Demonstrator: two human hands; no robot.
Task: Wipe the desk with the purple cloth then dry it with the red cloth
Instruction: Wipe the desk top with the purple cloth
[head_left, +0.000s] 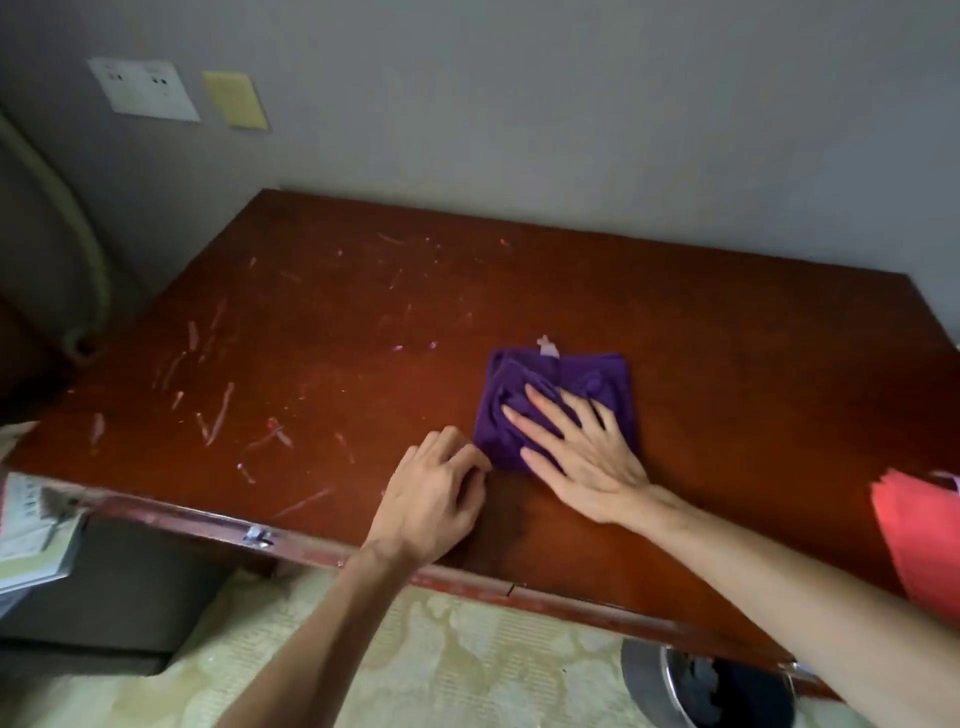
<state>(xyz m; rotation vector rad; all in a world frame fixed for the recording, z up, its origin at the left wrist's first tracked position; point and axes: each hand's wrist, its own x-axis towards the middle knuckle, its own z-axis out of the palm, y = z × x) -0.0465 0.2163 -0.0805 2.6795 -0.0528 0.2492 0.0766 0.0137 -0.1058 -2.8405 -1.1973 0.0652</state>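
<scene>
**Purple cloth pinned flat near the front edge of the surface**

The reddish-brown wooden surface (519, 291) filled most of the view, its back edge against a grey wall (519, 104) and its left half scored with pale scratches (218, 410). The red cloth (919, 540) lay at the right end of the surface, near the front edge and partly cut off by the frame. The purple cloth (597, 374), folded into a rough square, sat a little right of the middle, close to the front edge. The right hand (582, 457) lay on it palm down, fingers spread apart and flat, gripping nothing. The left hand (436, 499) rested on the bare surface just left of the cloth, fingers curled together, their tips touching the cloth's near-left corner; whether they pinched it I could not tell.
</scene>
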